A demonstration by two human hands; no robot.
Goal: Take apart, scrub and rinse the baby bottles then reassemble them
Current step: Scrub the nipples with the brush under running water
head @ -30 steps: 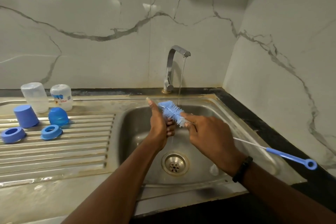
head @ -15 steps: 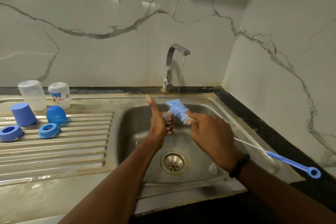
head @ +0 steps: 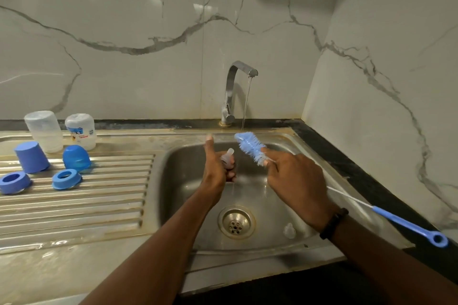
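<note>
Over the steel sink point(head: 309, 146) my left hand point(head: 215, 168) grips a clear silicone teat point(head: 228, 156), thumb pointing up. My right hand point(head: 295, 181) holds the blue bottle brush point(head: 249, 146) by its wire stem, just behind the bristles; its blue handle sticks out to the right. The bristle head sits beside the teat, under the thin stream from the tap point(head: 238, 89). A second clear teat point(head: 289, 230) lies on the sink floor near the drain point(head: 236, 223). On the drainboard stand two upturned bottles point(head: 44, 131) point(head: 81, 131), two blue caps point(head: 31, 157) point(head: 76, 157) and two blue collar rings point(head: 13, 182) point(head: 67, 179).
The ribbed drainboard point(head: 99, 205) stretches left of the basin. A marble wall closes the back and the right side. A black counter strip point(head: 352, 173) runs along the right of the sink.
The brush head has come off the teat and moved up and right, so the teat now shows in my left hand. Both hands stay over the basin.
</note>
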